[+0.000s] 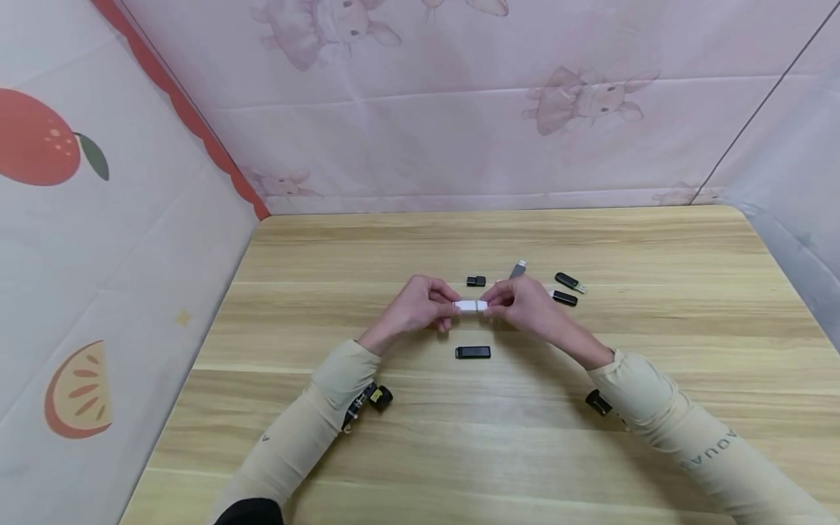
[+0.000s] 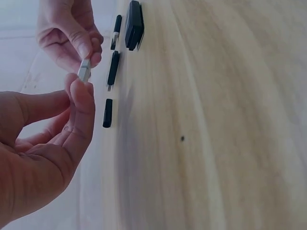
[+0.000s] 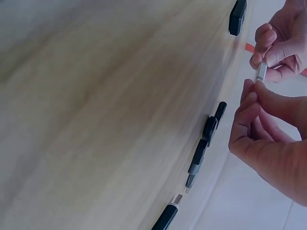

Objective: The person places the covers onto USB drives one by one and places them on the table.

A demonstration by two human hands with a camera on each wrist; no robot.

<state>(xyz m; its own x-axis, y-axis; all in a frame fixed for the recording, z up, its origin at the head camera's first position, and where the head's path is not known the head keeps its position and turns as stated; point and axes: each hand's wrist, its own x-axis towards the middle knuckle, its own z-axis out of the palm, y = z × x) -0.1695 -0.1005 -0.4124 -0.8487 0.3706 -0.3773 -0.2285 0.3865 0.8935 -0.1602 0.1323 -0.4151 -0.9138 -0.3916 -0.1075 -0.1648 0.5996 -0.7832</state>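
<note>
A small white USB stick [image 1: 471, 306] spans the gap between both hands above the middle of the table. The left hand [image 1: 423, 302] pinches its left end between thumb and fingers. My right hand [image 1: 525, 306] pinches the other end, with a thin seam showing near that side. The left wrist view shows the white stick [image 2: 84, 72] raised off the tabletop, fingertips covering its ends. Just below the hands lies a black USB stick [image 1: 472, 352]. Partly behind the right hand is a grey USB stick [image 1: 518, 269] with its metal plug showing.
Behind the hands lies a short black piece [image 1: 475, 281]. Right of the right hand are a black USB stick [image 1: 569, 282] with its plug bare and another black stick [image 1: 564, 297]. The wooden table [image 1: 328, 248] meets a patterned fabric wall [image 1: 426, 146] at the back.
</note>
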